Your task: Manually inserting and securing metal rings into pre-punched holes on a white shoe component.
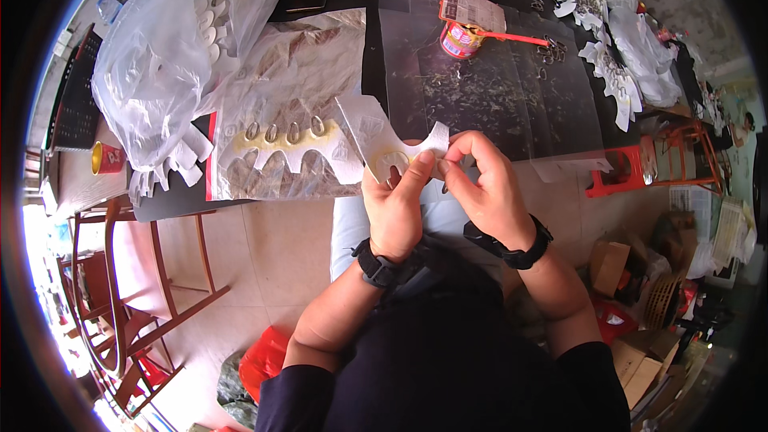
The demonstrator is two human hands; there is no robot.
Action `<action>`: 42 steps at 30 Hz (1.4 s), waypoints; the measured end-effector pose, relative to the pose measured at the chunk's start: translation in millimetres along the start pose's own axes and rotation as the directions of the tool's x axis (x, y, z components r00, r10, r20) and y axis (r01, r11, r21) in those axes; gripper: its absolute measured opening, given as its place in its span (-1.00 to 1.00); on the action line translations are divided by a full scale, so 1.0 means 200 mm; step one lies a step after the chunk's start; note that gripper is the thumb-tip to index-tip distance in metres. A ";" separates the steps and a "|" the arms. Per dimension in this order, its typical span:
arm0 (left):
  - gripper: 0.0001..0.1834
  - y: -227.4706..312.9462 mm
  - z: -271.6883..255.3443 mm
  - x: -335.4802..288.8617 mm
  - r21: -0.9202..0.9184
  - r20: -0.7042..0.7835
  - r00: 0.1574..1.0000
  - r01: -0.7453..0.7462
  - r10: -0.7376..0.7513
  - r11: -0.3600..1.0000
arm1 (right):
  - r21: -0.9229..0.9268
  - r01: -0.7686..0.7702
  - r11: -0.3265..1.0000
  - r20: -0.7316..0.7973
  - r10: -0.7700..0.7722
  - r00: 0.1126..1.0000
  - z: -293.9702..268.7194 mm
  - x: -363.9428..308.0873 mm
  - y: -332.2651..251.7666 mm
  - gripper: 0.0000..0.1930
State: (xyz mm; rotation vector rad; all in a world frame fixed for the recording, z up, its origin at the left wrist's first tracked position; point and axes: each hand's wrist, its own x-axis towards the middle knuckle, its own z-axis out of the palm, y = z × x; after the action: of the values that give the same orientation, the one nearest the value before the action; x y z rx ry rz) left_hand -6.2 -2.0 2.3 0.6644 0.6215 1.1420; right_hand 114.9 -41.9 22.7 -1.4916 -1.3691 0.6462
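White scalloped sheet (358, 122): located above the table's near edge, gripped between thumb and fingers of the left hand (394, 212). Right hand (486, 192): thumb and forefinger closed together at the sheet's right end; what they pinch cannot be told. Left of the sheet, a second scalloped piece (346, 164) lies on clear plastic film (326, 52), bearing metal rings (294, 130). Beyond: red-and-yellow tin (458, 42), label lettered; printed card (474, 10) across its top. Far left: red-and-yellow container (112, 160), also lettered.
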 end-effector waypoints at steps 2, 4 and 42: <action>-0.85 0.00 0.00 0.00 -0.008 -0.014 1.000 -0.008 0.008 1.000 | 0.011 0.018 1.000 -0.048 -0.018 0.999 0.01 0.00 -0.03 -0.85; -0.84 0.00 -0.01 0.00 0.002 -0.017 1.000 -0.010 0.010 1.000 | 0.138 -0.012 0.990 -0.033 0.017 0.999 0.02 0.00 -0.01 -0.83; -0.91 0.03 -0.01 0.00 -0.286 -0.059 0.965 0.230 -0.257 0.930 | 0.129 -0.010 0.992 -0.007 0.011 1.000 0.02 -0.01 -0.07 -0.85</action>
State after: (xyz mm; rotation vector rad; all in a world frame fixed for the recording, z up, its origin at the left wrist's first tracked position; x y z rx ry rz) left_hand -11.7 -0.5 4.6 0.2832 0.5931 1.0064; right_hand 106.3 -43.5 33.3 -1.3976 -1.2896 0.7215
